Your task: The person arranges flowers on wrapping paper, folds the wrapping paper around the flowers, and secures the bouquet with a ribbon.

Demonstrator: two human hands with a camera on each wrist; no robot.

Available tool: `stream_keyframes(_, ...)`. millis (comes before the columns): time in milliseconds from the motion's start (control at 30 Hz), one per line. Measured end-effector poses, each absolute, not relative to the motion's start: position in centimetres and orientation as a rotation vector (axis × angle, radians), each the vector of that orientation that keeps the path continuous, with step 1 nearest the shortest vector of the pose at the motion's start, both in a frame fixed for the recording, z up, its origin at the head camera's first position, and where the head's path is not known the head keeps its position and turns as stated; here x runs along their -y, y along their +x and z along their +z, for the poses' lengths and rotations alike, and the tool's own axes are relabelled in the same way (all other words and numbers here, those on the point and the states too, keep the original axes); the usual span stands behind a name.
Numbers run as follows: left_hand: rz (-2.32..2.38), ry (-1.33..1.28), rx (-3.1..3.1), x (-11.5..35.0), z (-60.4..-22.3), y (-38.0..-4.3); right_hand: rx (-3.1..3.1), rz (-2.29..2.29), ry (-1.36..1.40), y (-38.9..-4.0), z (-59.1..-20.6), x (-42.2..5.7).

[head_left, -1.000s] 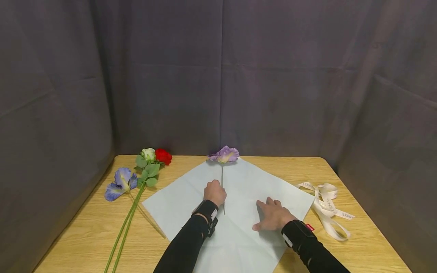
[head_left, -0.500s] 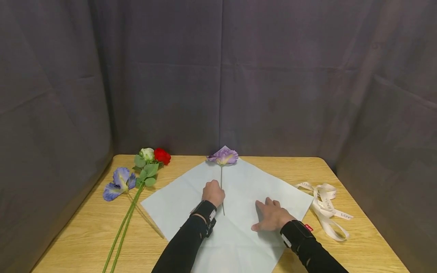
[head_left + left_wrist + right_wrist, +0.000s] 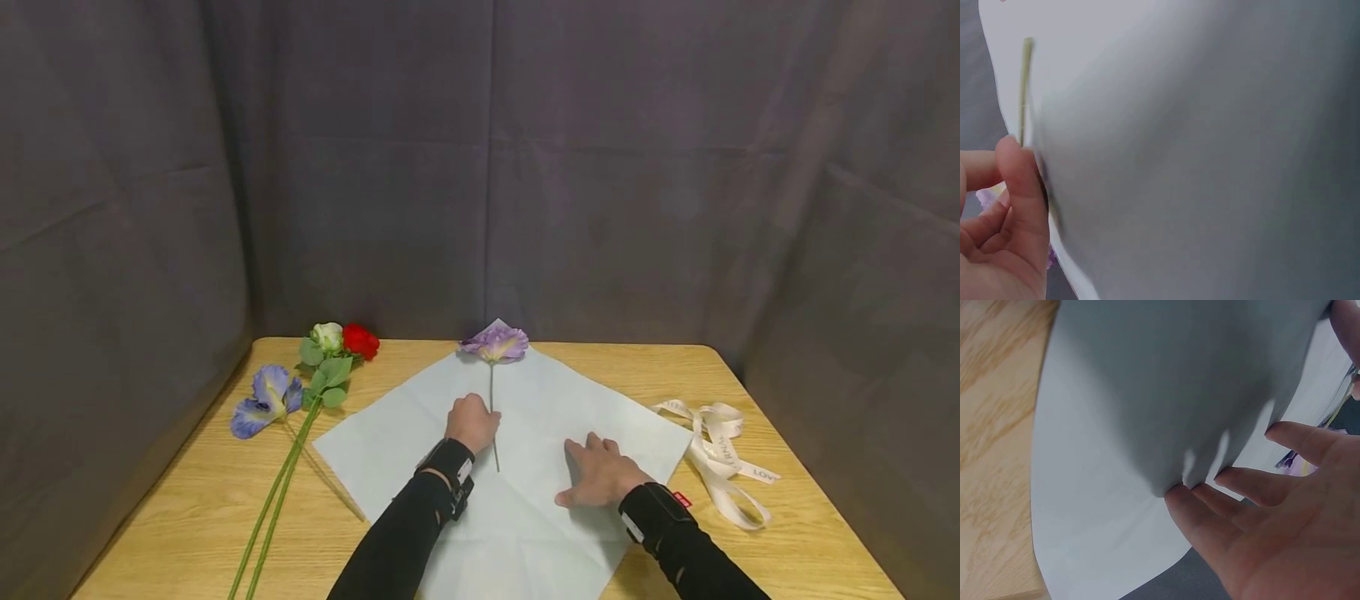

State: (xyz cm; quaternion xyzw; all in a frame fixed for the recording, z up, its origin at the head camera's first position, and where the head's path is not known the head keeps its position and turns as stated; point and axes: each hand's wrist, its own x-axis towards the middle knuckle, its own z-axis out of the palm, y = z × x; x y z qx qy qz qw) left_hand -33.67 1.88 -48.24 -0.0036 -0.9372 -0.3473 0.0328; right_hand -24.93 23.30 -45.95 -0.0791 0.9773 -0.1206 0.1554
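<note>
A pale wrapping paper sheet (image 3: 540, 400) lies cornerwise on the table. Along its middle runs a purple flower (image 3: 495, 342), its bloom at the far corner and its thin stem pointing toward me. My left hand (image 3: 472, 423) pinches that stem between thumb and fingers; in the left wrist view the stem's cut end (image 3: 1026, 69) sticks out past the fingertips. To the right, my right hand (image 3: 600, 473) rests on the paper with fingers spread. Its fingertips (image 3: 1175, 492) touch the sheet in the right wrist view.
At the left of the wooden table (image 3: 187, 533) lie a blue-violet iris (image 3: 266, 402), a white rose (image 3: 327, 337) and a red rose (image 3: 360, 342) with long green stems. A loose white printed ribbon (image 3: 716, 454) lies at the right. Grey cloth (image 3: 480, 167) encloses the back and sides.
The purple flower's stem has tilted slightly, its near end shifting a little to the right with my left hand. My right hand stays in place on the paper.
</note>
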Motion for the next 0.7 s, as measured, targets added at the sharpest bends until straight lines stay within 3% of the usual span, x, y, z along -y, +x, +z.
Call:
stream_keyframes(433, -0.953, 0.042, 2.88, 3.6, -46.1, -34.2, -2.815, -0.334, -0.251, -24.9, -45.9, -23.4)
stream_keyframes(700, -0.902, 0.154, 2.913, 9.8, -44.5, -34.3, -2.796, -0.34, -0.268, -24.8, -45.8, -23.3)
